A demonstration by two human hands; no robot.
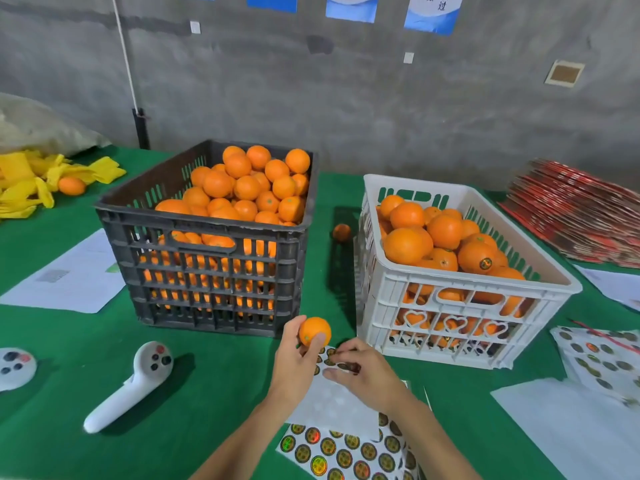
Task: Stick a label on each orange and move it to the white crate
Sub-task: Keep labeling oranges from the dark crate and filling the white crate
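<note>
My left hand (296, 358) grips one orange (314, 330) just in front of the black crate (214, 271), which is heaped with oranges. Beside it, my right hand (363, 370) has its fingertips curled onto a label sheet (329, 403) lying on the table, picking at a round sticker near the sheet's top edge. Right of both hands stands the white crate (460, 313), holding several oranges; one of them (477, 257) shows a round label. A second full label sheet (346, 452) lies near the bottom edge.
A loose orange (341, 232) sits between the crates. Two white controllers (131, 386) (14, 367) lie at the left on the green cloth. Paper sheets (69, 275), yellow wrappers (31, 181), a red stack (581, 216) and another sticker sheet (602, 362) lie around.
</note>
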